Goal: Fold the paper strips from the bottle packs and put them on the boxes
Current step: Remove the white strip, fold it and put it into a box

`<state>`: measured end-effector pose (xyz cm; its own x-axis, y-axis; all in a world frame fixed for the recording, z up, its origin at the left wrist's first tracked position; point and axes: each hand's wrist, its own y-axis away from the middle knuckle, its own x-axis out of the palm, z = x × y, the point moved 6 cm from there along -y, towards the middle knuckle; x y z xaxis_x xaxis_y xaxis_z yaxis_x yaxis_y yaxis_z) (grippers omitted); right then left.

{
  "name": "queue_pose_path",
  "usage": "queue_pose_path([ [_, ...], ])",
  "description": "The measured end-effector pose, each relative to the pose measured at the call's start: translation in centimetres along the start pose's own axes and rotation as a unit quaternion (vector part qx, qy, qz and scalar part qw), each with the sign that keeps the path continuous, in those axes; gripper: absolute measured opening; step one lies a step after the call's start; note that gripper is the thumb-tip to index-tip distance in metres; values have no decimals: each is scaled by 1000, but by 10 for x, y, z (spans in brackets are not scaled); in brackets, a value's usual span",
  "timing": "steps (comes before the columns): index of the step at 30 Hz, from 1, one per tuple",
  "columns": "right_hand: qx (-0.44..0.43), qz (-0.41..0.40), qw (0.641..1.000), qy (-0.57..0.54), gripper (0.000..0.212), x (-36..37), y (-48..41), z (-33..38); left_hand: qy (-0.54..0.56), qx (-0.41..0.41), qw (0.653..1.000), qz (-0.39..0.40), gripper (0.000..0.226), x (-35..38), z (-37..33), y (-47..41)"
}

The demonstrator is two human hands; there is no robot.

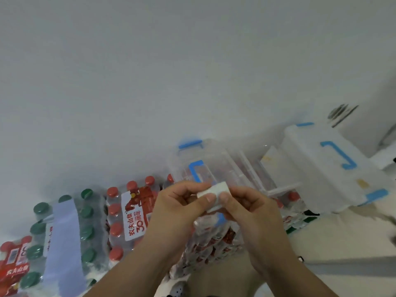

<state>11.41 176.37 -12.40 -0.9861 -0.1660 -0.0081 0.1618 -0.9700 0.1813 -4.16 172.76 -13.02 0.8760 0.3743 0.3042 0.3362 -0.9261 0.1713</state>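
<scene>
A small folded white paper strip (215,195) is held up between both hands in the middle of the view. My left hand (180,209) pinches its left side with thumb and fingers. Its right side is pinched by my right hand (252,213). Behind the hands stands a clear plastic box (216,163) with blue latches. Another clear box with blue latches (325,166) stands to the right. A pack of green-capped bottles (85,230) at lower left carries a pale paper strip (64,247) across its top. A red-capped bottle pack (128,219) lies beside it.
A white wall (171,71) fills the upper view. More red-labelled bottle packs (12,262) lie at the far left and under the hands. A white appliance with a dark vent (342,112) stands at the right. Pale floor (332,243) shows at lower right.
</scene>
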Motion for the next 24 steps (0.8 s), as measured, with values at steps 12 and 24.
queue_pose_path([
  [12, 14, -73, 990, 123, 7, -52, -26, 27, -355, 97, 826, 427, 79, 76, -8, -65],
  [24, 52, -150, 987, -39, 43, -110, -36, 14, -374, 272, 785, 413, 55, 140, -6, -83],
])
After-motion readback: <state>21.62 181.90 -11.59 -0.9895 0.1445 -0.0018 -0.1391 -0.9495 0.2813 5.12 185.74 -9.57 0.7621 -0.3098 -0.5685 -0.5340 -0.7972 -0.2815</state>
